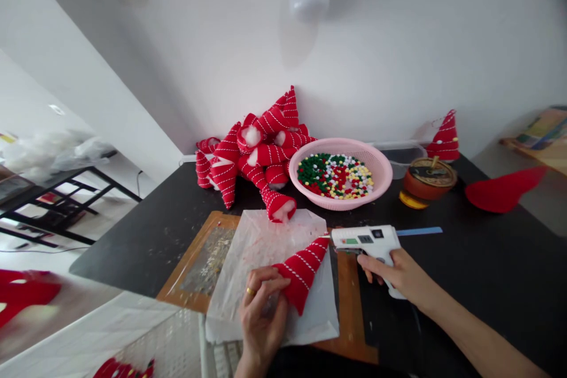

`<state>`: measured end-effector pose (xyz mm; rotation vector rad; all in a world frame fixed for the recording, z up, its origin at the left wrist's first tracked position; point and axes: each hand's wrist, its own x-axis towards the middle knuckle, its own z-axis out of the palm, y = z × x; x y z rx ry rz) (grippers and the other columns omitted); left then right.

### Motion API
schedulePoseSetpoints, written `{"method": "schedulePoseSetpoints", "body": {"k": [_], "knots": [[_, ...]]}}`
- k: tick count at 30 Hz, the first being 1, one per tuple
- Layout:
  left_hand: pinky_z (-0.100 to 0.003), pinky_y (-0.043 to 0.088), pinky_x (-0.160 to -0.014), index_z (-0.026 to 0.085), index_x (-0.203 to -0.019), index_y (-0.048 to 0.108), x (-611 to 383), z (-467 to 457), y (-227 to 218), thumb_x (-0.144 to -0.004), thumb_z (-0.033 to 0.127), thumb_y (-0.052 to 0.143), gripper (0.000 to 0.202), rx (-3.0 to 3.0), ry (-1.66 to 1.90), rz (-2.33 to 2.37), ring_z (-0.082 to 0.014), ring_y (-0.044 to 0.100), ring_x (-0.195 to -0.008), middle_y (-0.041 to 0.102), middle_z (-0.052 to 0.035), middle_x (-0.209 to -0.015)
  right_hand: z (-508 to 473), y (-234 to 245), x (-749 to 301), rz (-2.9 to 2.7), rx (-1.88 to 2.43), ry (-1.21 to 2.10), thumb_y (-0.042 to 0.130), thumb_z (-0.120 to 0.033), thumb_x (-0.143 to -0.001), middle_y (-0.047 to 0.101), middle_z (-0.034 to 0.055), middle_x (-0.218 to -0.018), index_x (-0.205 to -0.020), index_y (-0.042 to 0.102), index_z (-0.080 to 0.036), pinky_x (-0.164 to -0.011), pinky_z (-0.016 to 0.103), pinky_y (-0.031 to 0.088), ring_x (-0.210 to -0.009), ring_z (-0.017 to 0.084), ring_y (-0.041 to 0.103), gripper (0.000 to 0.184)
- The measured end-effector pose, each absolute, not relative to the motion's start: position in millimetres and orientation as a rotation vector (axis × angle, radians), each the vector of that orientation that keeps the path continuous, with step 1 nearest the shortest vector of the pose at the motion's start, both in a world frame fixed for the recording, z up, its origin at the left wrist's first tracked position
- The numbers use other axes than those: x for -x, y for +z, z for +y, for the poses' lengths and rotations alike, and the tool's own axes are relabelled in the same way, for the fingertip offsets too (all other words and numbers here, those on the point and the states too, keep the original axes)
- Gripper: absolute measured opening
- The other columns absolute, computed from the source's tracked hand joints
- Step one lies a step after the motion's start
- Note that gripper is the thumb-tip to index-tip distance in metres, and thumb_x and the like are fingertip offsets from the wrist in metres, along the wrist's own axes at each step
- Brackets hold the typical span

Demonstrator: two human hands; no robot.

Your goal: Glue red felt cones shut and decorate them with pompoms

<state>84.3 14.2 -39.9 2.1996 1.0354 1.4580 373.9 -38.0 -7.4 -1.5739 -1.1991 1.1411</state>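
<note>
My left hand (pixel 261 307) is closed on the wide end of a red cone with white stitched stripes (pixel 302 271), holding it over a sheet of white paper (pixel 266 242). My right hand (pixel 394 274) grips a white hot glue gun (pixel 365 239). Its nozzle touches the cone's pointed tip. A wooden board (pixel 349 301) lies under the paper on the black table (pixel 465 260).
A pile of similar red striped cones (pixel 252 159) leans against the wall. A pink basket (pixel 340 174) holds several small coloured pom-poms. A brown round pot (pixel 427 180), one upright cone (pixel 444 137), a plain red cone (pixel 502 190) and a white basket (pixel 177 342) are nearby.
</note>
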Motion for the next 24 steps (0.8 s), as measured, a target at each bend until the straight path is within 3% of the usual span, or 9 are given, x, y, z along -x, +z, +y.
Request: {"method": "schedulePoseSetpoints", "body": {"k": [4,8,24], "knots": [[-0.03,0.053,-0.082,0.022,-0.093,0.072,-85.9,14.5,-38.6,-0.086,0.004,0.056,0.025,-2.236,1.475,0.997,-0.018,0.064,-0.093,0.065,-0.0041,-0.097,-39.1,-14.6,-374.0,-1.293,1.585,1.065,0.065,-0.05,-0.088,0.059,-0.0019,-0.063,-0.082,0.063,-0.02,-0.058,0.028,0.045,-0.061,0.016,0.054,0.031],[-0.029,0.053,-0.082,0.021,-0.093,0.071,-86.1,14.7,-40.2,-0.086,0.003,0.055,0.025,-2.239,1.458,1.001,-0.0176,0.063,-0.094,0.064,-0.004,-0.097,-40.5,-15.4,-373.3,-1.32,1.599,1.084,0.063,-0.047,-0.091,0.056,-0.0037,-0.064,-0.093,0.064,-0.019,-0.058,0.027,0.044,-0.06,0.016,0.052,0.028],[-0.03,0.052,-0.083,0.021,-0.093,0.071,-86.2,14.8,-40.5,-0.085,0.003,0.055,0.025,-2.226,1.463,0.985,-0.0177,0.063,-0.094,0.064,-0.004,-0.098,-38.5,-14.4,-370.3,-1.337,1.643,1.06,0.063,-0.046,-0.09,0.055,-0.0044,-0.062,-0.095,0.063,-0.019,-0.058,0.028,0.041,-0.059,0.016,0.05,0.027]]}}
